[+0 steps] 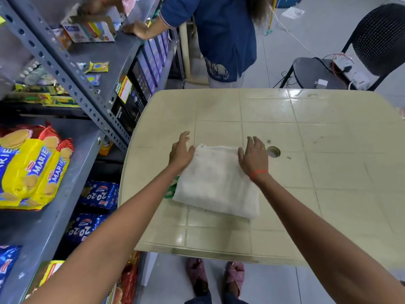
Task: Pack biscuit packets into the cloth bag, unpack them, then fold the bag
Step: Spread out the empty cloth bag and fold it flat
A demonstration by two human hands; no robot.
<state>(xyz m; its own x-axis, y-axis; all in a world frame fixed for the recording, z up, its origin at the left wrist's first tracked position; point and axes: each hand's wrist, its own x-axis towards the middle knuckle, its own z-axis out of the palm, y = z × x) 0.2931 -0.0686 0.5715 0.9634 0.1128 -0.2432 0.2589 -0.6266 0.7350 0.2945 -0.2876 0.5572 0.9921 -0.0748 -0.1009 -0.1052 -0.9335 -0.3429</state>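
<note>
From the head camera we look down on a cream plastic table (306,132) where the white cloth bag (215,183) lies folded into a flat rectangle, toward the table's left side. Our left hand (182,151) rests on the bag's far left corner, fingers spread and flat, gripping nothing. Our right hand (254,156) presses on the far right corner in the same manner, fingers splayed and open, palm on the cloth; a red thread circles that wrist. So the bag sits between and under both palms, its near edge free toward us. A bit of green print shows at the bag's left edge, beneath our left forearm. To the left, on the grey shelf (72,163), yellow Marie biscuit packets (32,170) lie stacked, well apart from the bag, with blue packets (99,194) below them.
</note>
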